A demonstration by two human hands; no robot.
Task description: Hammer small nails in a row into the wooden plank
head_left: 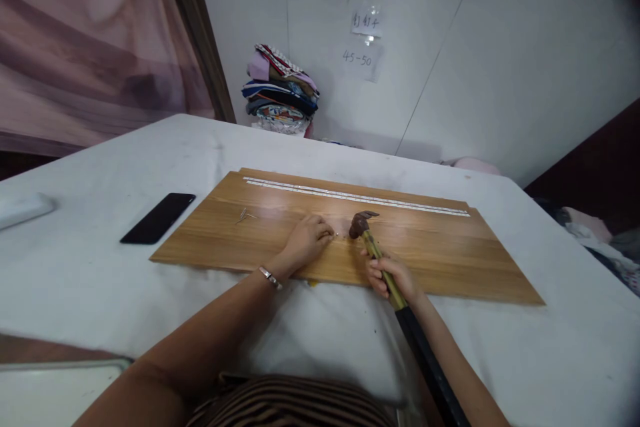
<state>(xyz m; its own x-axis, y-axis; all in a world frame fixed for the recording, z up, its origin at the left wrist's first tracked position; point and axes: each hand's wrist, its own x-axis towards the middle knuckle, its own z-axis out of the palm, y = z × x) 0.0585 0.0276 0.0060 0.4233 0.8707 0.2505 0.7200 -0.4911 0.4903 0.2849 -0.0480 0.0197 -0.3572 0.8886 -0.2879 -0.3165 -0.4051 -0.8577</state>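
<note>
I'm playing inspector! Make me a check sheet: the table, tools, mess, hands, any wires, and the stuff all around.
Surface: white table, with a wooden board lying on it.
Job's things: hammer, its head over the board; thin nails lying on the board.
Clutter: black phone left of the board.
Hands: right hand grips the hammer's handle; left hand rests on the board, its grip unclear.
Cables: nothing seen.
Surroundings: stacked cloths beyond the table; paper notes on the wall.
</note>
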